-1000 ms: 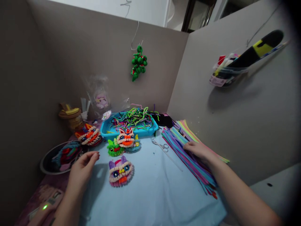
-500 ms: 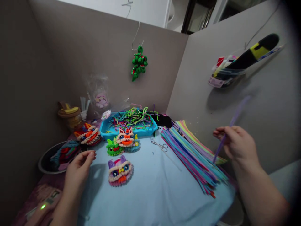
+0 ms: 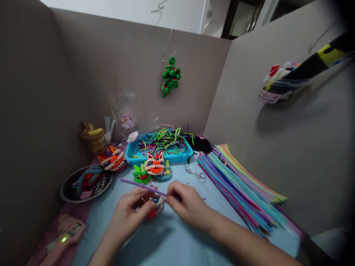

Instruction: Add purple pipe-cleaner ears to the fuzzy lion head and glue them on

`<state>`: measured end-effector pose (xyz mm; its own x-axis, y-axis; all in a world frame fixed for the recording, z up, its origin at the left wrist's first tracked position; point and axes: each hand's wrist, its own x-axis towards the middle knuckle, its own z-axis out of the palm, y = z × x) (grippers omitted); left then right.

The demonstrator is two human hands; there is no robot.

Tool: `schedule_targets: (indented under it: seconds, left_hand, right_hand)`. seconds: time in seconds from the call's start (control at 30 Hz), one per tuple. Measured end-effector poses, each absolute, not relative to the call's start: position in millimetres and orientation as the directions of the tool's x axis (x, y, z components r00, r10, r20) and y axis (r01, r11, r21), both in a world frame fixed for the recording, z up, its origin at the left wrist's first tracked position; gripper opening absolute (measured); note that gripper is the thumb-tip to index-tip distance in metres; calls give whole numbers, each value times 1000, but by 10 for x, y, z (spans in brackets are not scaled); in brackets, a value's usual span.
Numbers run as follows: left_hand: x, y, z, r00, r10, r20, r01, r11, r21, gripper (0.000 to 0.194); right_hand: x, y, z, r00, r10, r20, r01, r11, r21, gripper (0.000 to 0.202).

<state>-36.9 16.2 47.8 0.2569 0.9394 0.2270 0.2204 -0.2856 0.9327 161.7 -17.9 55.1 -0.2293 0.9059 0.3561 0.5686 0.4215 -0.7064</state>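
Observation:
My right hand (image 3: 185, 201) pinches a purple fuzzy stem (image 3: 137, 184), which stretches leftward. Under the stem is my left hand (image 3: 133, 207), its thumb and fingers curved but apart. The stem passes across its fingers. Behind both hands, a purple lion-head piece (image 3: 157, 202) is on the blue cloth (image 3: 177, 236), largely hidden. Farther back, an orange and cream lion head (image 3: 154, 163) sits between a green one (image 3: 141, 175) and a blue one (image 3: 164, 175). Bundled colored stems (image 3: 235, 188) lie at the right.
A blue tray (image 3: 173, 158) holds tangled stem pieces. Scissors (image 3: 198, 175) lie right of the heads. At left are a dark bowl (image 3: 65, 188), another orange head (image 3: 113, 159) and a pink device (image 3: 65, 240) with a green light. Green charms (image 3: 171, 77) hang behind.
My right hand has brought the purple stem from the right side to the middle. My left hand has moved right, in front of the purple lion head. The view has shifted slightly.

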Motion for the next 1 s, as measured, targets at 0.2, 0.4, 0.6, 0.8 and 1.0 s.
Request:
schedule_targets:
  seconds: [0.2,0.4,0.6,0.8,1.0]
  left_hand:
    - [-426,219,316,45,970,239,30,-241,970,26]
    - [-582,376,218,-256,956,146,-143,-187,972,39]
    - [-567,397,146,-259,966,29,-348,-121,930,33]
    - [-535,380,134,-199,980,-4,-375,-72,924,41]
    - [-543,440,140,-254,967,-29,-372,-70,926,40]
  right_hand:
    - [1340,-69,307,-317,894,316,552,445,-706,17]
    - [1680,0,-4,-146,900,411,559,418,-716,15]
    - [1797,94,-124,-136,907,400,577,400,-712,15]
    - [1987,-9,109,-83,898,431,621,385,-682,17]
    - [3207,-549,188,409,801,437,776,-53,-629,14]
